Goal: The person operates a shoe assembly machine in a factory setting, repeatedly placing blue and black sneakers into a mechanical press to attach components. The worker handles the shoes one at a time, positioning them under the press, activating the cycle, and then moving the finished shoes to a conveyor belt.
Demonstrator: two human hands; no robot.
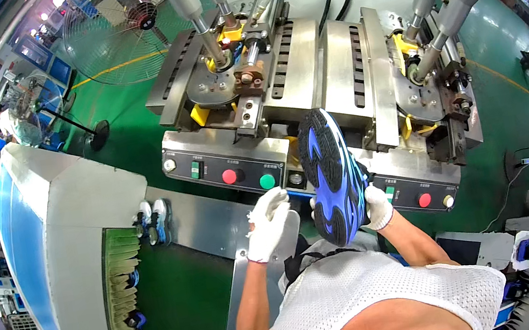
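A sports shoe with a blue and black sole is turned sole-up in front of me, its toe pointing away toward the machine. My right hand, in a white glove, grips it at the heel end from the right. My left hand, also in a white glove, is at the shoe's left side near a thin blue tool or edge; whether it holds that is unclear.
A metal pressing machine with two stations, cylinders and hoses stands ahead. Its panels carry red and green buttons. A conveyor with shoes leaves a grey tunnel at left. Fans stand behind.
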